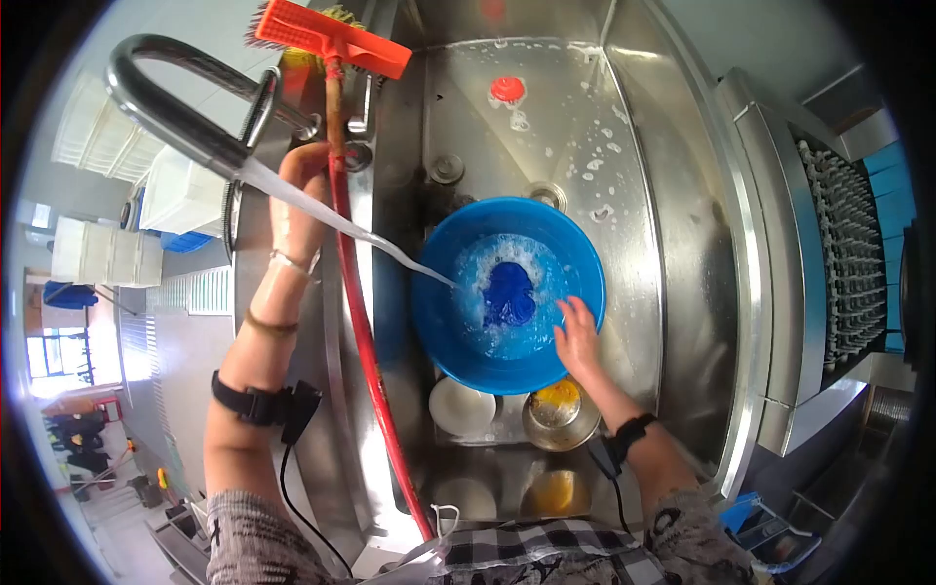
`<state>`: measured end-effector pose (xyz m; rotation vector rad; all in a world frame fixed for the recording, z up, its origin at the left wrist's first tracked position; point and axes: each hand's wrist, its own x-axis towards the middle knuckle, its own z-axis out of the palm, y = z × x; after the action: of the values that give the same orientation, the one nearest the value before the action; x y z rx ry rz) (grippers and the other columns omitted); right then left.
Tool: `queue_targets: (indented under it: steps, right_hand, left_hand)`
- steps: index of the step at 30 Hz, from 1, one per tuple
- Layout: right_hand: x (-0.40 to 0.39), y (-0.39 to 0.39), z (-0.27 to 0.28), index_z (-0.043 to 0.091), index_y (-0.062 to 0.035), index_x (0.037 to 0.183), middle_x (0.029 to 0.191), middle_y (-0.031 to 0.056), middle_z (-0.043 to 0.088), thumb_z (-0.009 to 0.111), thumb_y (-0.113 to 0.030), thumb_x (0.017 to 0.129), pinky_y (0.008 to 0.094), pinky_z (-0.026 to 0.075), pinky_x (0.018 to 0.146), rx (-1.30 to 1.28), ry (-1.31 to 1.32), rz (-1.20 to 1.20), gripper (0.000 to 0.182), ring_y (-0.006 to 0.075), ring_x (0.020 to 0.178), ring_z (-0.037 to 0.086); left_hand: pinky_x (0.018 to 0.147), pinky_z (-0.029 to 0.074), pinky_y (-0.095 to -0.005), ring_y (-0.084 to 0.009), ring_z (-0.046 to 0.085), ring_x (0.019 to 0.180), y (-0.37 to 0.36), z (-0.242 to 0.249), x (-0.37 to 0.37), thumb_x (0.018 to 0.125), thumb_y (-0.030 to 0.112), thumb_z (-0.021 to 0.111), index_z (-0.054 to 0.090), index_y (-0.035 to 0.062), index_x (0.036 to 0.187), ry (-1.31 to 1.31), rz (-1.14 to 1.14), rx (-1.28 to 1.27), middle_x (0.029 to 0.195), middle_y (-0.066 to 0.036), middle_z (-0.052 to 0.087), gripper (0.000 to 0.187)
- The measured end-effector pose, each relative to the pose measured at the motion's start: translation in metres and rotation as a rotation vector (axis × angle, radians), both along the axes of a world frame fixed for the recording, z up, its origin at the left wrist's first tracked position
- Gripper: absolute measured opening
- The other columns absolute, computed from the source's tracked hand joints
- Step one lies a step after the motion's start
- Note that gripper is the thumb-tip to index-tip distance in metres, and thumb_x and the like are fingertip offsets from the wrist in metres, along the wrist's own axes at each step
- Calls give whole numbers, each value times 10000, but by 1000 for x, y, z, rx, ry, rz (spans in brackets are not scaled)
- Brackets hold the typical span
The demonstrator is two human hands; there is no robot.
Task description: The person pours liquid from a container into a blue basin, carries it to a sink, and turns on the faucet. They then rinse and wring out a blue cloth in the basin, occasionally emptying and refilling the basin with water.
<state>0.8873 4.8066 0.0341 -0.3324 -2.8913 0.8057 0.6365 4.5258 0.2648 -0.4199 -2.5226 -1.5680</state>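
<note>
A blue plastic basin stands in the steel sink, holding foamy water. In the water lies a darker blue thing, perhaps a cloth or glove. My right hand is over the basin's right side, fingers stretched out and holding nothing. A stream of water runs from the curved steel faucet into the basin. My left hand is raised beside the long-handled brush, below its orange head. Its fingers are curled by the red handle and the tap fittings; what they grip is partly hidden.
A white bowl and a metal bowl with yellow residue sit in front of the basin. A red-orange object lies at the sink's far end. Right of the sink stands a steel machine; white crates are at left.
</note>
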Motion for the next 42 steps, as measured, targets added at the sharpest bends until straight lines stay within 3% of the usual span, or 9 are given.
queue_targets:
  steps: [10,17,21,23,29,33,37,41,42]
  right_hand:
    - [-87,-21,-80,390,-220,1188,1294,79,242,549,-76,707,439,304,908,35,-365,321,527,297,1126,328]
    - [-45,-38,-97,555,-165,908,1028,37,478,597,-125,642,388,353,824,286,-542,449,273,246,971,440]
    - [-14,-51,-104,576,-136,899,959,81,538,608,-181,631,386,389,790,315,-676,472,274,251,915,499]
    - [-20,-64,-92,569,-87,919,911,133,567,625,-235,612,370,422,746,48,-947,788,345,273,851,542]
    - [-64,-144,-48,501,1,984,917,158,563,648,-212,624,331,446,673,-663,-686,938,443,237,778,555]
    - [-129,-153,-30,461,30,926,849,130,516,613,-89,696,326,499,549,-1379,-782,143,300,220,732,543]
    - [-186,-80,-66,393,19,919,785,133,470,556,-39,730,398,526,593,-1910,-297,-490,257,240,634,531]
    - [-133,-16,-49,421,27,873,819,165,506,528,-33,760,374,489,709,-1612,229,-880,167,243,711,538]
    - [-108,-9,-73,427,27,866,835,167,521,528,-43,755,375,469,719,-1193,333,-698,165,254,731,543]
  left_hand:
    - [682,395,-239,-142,501,729,22,41,181,704,-10,390,469,12,801,-637,159,230,802,-100,546,127]
    - [755,442,-317,-204,523,876,59,-78,304,786,23,483,460,36,998,-1512,262,596,948,-90,517,213]
    - [689,440,-299,-186,515,814,59,-154,334,751,95,527,372,31,1090,-1571,446,565,935,-86,503,378]
    - [650,430,-303,-193,498,811,64,-182,338,717,124,548,272,27,1178,-1487,601,432,967,-110,485,546]
    - [634,450,-351,-208,519,808,50,-224,314,737,100,530,274,56,1167,-1382,855,344,941,-90,478,503]
    - [561,475,-322,-203,540,664,33,-238,313,789,47,483,345,116,895,-1402,827,454,815,-46,481,187]
    - [593,505,-345,-215,544,701,38,-234,313,829,55,416,374,109,882,-1384,843,467,794,-46,481,87]
    - [614,508,-348,-207,543,770,34,-234,309,855,84,372,394,66,977,-1402,722,533,906,-77,496,125]
    - [613,509,-346,-208,542,780,35,-233,308,855,81,371,393,63,979,-1396,741,526,906,-79,497,127]
